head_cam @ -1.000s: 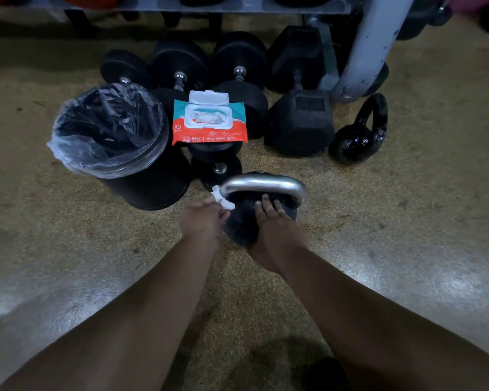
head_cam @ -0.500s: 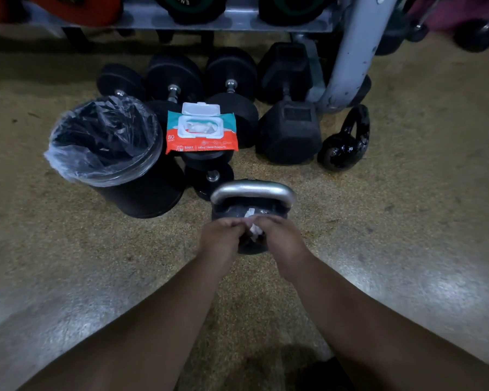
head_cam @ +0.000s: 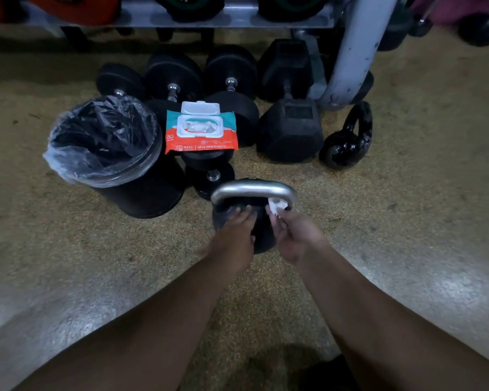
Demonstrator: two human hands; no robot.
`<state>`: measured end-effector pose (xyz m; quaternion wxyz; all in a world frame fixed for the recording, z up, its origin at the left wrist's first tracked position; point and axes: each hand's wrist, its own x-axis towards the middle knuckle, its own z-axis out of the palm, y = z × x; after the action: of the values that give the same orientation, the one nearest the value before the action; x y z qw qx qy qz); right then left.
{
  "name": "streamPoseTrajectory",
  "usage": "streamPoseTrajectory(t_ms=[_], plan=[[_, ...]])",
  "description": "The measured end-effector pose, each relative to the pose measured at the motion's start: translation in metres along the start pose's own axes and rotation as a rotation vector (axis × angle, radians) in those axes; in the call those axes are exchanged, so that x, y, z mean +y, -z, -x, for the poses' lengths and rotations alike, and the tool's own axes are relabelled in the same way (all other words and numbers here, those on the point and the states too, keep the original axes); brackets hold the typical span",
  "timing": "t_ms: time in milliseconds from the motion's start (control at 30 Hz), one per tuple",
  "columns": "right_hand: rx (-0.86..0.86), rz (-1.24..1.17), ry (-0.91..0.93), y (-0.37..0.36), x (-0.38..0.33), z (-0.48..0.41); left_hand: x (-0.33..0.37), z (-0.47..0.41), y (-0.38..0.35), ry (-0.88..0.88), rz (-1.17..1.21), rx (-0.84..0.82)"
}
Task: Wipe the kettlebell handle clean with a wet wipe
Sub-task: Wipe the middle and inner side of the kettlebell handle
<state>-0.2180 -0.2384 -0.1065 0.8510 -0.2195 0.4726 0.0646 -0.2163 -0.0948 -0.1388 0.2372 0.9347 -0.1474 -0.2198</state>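
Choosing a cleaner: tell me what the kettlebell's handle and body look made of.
Handle: bare metal, likely steel, with a silvery brushed sheen. Kettlebell body: dark and matte, possibly coated iron or rubber; the dim light leaves it open.

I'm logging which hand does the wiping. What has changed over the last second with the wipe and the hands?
The wet wipe changed hands: it was in the left hand at the handle's left end, both hands met at the middle, and now the right hand holds it at the right end of the kettlebell handle. The left hand now rests on the kettlebell body. The wipes pack and bin stayed put.
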Motion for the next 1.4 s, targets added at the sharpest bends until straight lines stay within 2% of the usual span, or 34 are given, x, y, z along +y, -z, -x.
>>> streamPoseTrajectory(t_ms=[100,267,467,700,933,1133,1300,1400], plan=[[-0.002,-0.098,-0.006,-0.011,-0.001,0.007,-0.003,-0.001,-0.006,0.033,-0.139,-0.119],[-0.012,-0.154,0.011,-0.003,-0.002,0.019,-0.003,0.0,-0.004,0.013,-0.148,-0.086],[0.038,-0.137,0.003,-0.008,-0.003,0.007,-0.003,0.005,-0.001,-0.002,-0.159,-0.093],[0.004,-0.068,0.005,0.005,-0.014,0.012,-0.008,0.007,-0.005,0.007,-0.123,-0.084],[0.013,-0.05,0.026,-0.021,-0.002,0.005,-0.011,-0.004,-0.004,0.04,-0.147,-0.158],[0.043,-0.056,0.064,-0.002,-0.006,0.001,-0.01,0.002,0.002,-0.001,-0.117,-0.109],[0.025,-0.073,0.056,-0.021,0.005,-0.003,-0.012,0.002,0.003,0.007,-0.135,-0.146],[0.019,-0.061,0.06,-0.007,0.001,0.0,-0.012,0.001,0.008,0.006,-0.128,-0.143]])
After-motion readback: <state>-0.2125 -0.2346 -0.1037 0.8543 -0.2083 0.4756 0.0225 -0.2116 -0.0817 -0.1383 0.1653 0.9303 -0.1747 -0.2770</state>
